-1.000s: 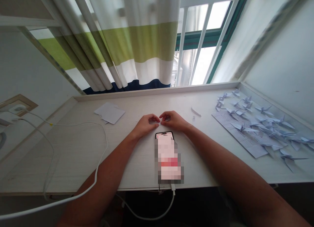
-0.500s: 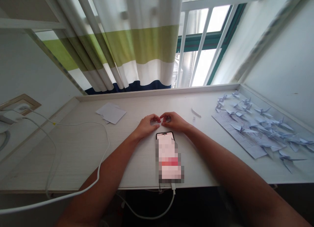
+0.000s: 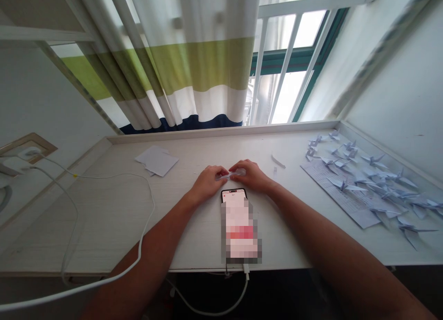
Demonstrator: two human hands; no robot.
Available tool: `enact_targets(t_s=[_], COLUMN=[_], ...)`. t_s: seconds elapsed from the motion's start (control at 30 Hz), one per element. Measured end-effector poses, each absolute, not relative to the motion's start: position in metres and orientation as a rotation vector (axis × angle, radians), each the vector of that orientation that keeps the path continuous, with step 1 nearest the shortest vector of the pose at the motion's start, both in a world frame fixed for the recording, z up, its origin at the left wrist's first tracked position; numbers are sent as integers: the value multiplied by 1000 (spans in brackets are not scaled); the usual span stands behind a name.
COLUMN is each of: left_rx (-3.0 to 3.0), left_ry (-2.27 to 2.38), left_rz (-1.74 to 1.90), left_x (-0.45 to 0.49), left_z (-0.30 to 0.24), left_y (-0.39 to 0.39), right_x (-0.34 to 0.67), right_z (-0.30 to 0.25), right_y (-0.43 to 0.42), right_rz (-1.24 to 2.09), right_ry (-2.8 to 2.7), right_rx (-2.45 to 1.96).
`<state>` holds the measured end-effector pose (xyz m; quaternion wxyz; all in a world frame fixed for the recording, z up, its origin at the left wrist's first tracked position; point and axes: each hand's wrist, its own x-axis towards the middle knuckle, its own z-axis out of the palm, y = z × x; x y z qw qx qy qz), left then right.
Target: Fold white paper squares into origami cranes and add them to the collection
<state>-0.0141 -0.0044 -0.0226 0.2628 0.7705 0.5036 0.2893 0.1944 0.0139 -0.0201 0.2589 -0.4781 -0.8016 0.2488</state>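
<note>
Both my hands rest on the white table [image 3: 104, 209] just beyond a phone [image 3: 238, 223] lying flat with its screen lit. My left hand [image 3: 206, 183] and my right hand [image 3: 252, 174] meet over a small folded piece of pale paper [image 3: 231, 174]. The fingers of both hands are curled and pinched on that paper, which lies low against the table. Most of the paper is hidden by the fingers.
Several pale blue paper cranes [image 3: 374, 179] lie on a printed sheet [image 3: 341, 195] at the right. A small stack of white paper squares [image 3: 157, 160] sits at the left. A white cable [image 3: 145, 204] loops across the table's left side. A paper strip [image 3: 277, 161] lies behind my right hand.
The hands have drawn a little closer together over the paper, and the folded piece now shows between the fingertips. The view has shifted slightly.
</note>
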Motion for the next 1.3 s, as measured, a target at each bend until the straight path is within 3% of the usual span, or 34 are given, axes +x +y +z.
enact_targets(t_s=[0.43,0.73,1.3], left_rx=[1284,1189,1303], left_ry=[1045,926,1054], left_rz=[1128,1087,1068], left_x=[-4,-2,-3], left_z=[-20,-13,-11], left_y=[-5,-10,-10], right_x=[194,184,180], right_z=[-10,-6,1], right_y=[6,1,-6], right_rz=[1179,1248,1191], right_ry=[-1651,-1348,-1450], right_rx=[-996,-899,-961])
